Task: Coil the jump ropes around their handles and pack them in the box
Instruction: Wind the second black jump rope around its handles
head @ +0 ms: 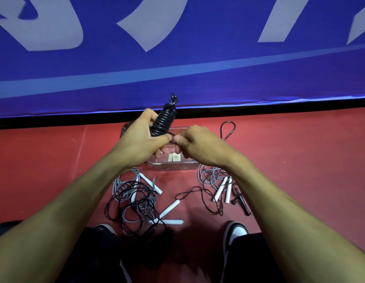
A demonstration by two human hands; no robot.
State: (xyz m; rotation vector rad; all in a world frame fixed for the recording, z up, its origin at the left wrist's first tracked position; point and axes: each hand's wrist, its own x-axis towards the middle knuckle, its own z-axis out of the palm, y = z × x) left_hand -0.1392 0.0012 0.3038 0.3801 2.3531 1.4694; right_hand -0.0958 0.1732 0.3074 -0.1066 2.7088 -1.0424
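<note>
**Black rope coiled, both hands on it above the box**

Left hand is closed around the lower end of the black jump rope — cord wound in tight turns around its handles, bundle tilted up and away, small loop sticking out the top. Right hand is closed too, thumb and fingers pinching the loose cord end just beside the left thumb.

Clear plastic box sits on the red floor directly under the hands; two small pale labels show on its bottom, the rest of the inside is mostly hidden by the hands.

Still loose on the floor:
- left pile — grey and black cords tangled, white handles
- right pile — grey cord, two white handles side by side, black handles just right of them
- black cord loop right of the box

Blue banner with pale lettering behind. Person's shoes at the bottom edge.
</note>
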